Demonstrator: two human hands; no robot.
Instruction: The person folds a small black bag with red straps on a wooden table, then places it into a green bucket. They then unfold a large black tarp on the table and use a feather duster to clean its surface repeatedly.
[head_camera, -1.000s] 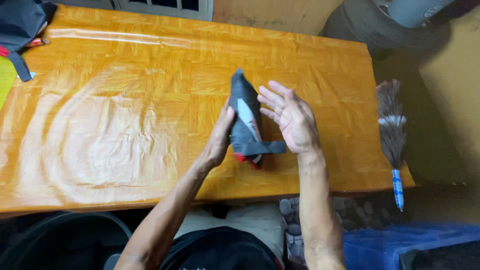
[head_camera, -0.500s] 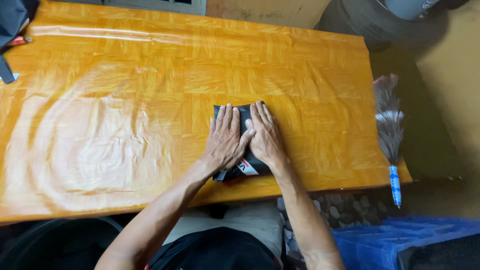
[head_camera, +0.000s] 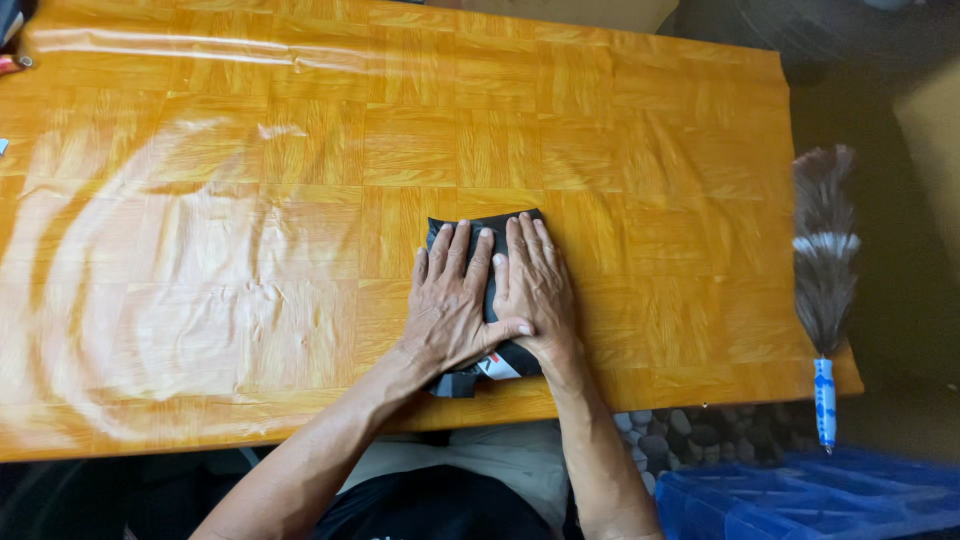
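Both hands (head_camera: 495, 300) have dropped flat; I'm pressing spread fingers (head_camera: 462, 255) onto the dark folded cloth (head_camera: 510, 358), lying directly beneath, centre frame.

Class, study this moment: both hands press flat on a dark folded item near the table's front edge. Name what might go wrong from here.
1. The dark folded item lies close to the table front edge; a corner pokes out below the left hand, so a push could slide it off.
2. The tabletop looks glossy, so the item may slip under the left hand and right hand.
3. The feather duster hangs past the right end and could be knocked down.
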